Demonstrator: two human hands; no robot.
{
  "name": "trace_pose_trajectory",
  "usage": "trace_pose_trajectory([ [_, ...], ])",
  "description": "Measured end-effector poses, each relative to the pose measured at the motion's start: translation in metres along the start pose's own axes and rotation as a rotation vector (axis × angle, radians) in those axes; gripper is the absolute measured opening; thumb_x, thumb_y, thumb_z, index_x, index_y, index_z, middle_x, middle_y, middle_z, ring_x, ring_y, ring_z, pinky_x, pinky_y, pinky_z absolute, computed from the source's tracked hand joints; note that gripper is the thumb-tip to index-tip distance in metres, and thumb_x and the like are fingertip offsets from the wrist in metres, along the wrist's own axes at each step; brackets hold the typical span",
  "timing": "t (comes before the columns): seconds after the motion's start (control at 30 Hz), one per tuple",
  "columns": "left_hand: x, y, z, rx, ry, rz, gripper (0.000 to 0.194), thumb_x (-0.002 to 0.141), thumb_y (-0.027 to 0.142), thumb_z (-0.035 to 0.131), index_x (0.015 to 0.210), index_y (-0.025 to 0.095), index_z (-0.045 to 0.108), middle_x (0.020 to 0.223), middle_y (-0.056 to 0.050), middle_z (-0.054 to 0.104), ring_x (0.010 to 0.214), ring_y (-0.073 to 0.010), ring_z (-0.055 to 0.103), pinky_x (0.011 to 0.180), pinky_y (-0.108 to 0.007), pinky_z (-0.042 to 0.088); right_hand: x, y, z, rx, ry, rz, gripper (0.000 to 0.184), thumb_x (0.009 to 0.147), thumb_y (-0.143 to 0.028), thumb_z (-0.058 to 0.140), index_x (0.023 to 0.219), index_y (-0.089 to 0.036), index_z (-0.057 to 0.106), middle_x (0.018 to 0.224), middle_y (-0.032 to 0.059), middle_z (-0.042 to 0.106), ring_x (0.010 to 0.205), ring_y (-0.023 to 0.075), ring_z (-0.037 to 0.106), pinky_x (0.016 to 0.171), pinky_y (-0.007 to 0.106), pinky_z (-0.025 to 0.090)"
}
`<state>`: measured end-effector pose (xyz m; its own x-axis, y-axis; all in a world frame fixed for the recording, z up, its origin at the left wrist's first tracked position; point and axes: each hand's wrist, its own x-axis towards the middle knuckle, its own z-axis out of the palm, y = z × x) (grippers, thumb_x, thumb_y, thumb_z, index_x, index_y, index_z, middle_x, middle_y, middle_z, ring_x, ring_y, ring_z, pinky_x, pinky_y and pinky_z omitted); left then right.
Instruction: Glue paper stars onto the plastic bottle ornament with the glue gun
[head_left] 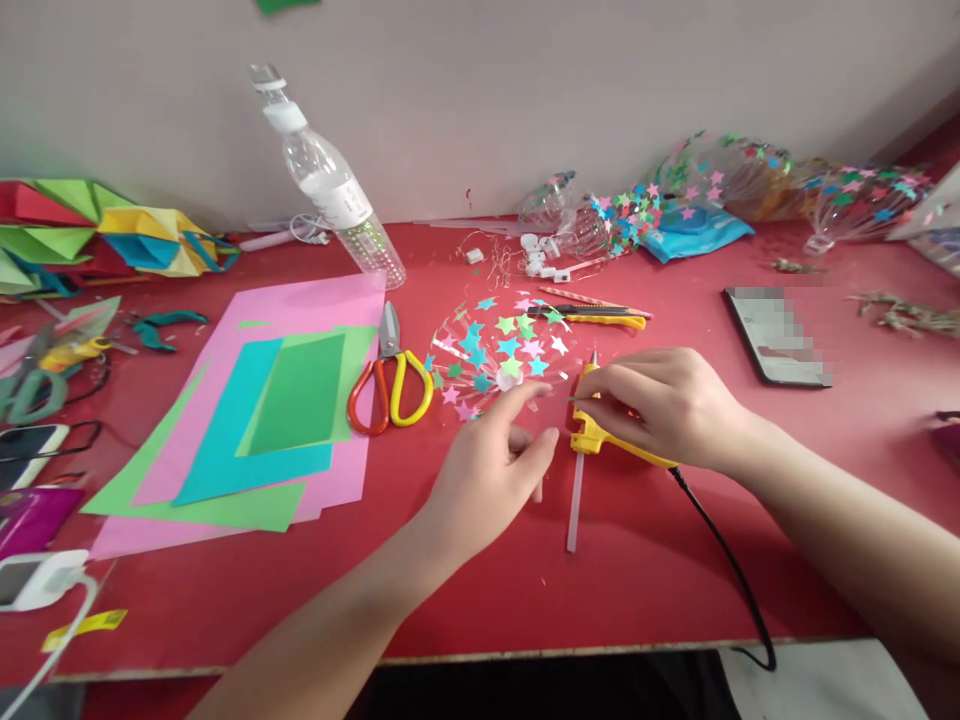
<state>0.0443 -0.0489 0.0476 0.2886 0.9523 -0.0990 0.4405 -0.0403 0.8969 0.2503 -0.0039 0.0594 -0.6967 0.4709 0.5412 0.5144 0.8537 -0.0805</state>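
My left hand (495, 465) is in front of a clear plastic piece (517, 345) decorated with colored paper stars. Its thumb and index finger are apart, and I see nothing between them. My right hand (667, 405) is over a yellow hot glue gun (589, 430), covering part of it. Thumb and fingers are pinched together there; what they hold, if anything, is too small to name. A glue stick (575, 510) sticks out of the gun's rear toward me, and its black cord (724, 545) runs off the table's front edge.
Left of the hands lie scissors (390, 380) and layered colored paper sheets (349, 480). A plastic bottle (330, 180) leans on the wall. Behind are a utility knife (600, 316) and star-covered plastic pieces (626, 215); a phone (776, 340) lies right.
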Motion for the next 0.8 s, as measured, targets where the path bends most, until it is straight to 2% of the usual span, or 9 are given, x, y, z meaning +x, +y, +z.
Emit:
trace_pose_trajectory([
  [0.2,0.002,0.000,-0.003,-0.207,-0.096,-0.094,0.035,0.091,0.028,0.051,0.126,0.023,0.050,0.045,0.010,0.056,0.033,-0.0066,0.041,0.036,-0.017,0.034,0.001,0.002,0.007,-0.044,-0.009,-0.113,0.009,0.092,-0.018,0.052,0.086,-0.016,0.058,0.064,-0.0012,0.062,0.054,0.0107,0.053,0.053,0.026,0.037],
  [0.33,0.001,-0.005,-0.004,-0.205,-0.080,-0.108,0.033,0.091,0.028,0.051,0.123,0.021,0.051,0.046,0.009,0.055,0.034,-0.0061,0.041,0.036,-0.016,0.034,0.000,0.002,0.010,-0.083,-0.024,-0.164,0.008,0.092,-0.017,0.051,0.086,-0.017,0.057,0.062,-0.0024,0.060,0.053,0.0108,0.049,0.052,0.027,0.035],
  [0.5,0.000,-0.014,-0.001,-0.077,-0.014,0.006,0.028,0.091,0.029,0.050,0.116,0.019,0.057,0.049,0.007,0.053,0.040,-0.0078,0.047,0.040,-0.018,0.038,0.000,0.001,0.014,-0.060,-0.022,-0.182,0.008,0.092,-0.017,0.053,0.085,-0.016,0.057,0.061,-0.0023,0.059,0.054,0.0110,0.049,0.053,0.027,0.037],
  [0.8,-0.002,-0.021,0.002,0.035,0.086,0.154,0.021,0.092,0.025,0.050,0.108,0.018,0.060,0.049,0.007,0.051,0.041,-0.0086,0.049,0.041,-0.020,0.037,0.000,0.000,0.016,-0.021,-0.003,-0.182,0.008,0.091,-0.017,0.056,0.085,-0.013,0.060,0.062,-0.0011,0.059,0.055,0.0109,0.049,0.052,0.028,0.035],
])
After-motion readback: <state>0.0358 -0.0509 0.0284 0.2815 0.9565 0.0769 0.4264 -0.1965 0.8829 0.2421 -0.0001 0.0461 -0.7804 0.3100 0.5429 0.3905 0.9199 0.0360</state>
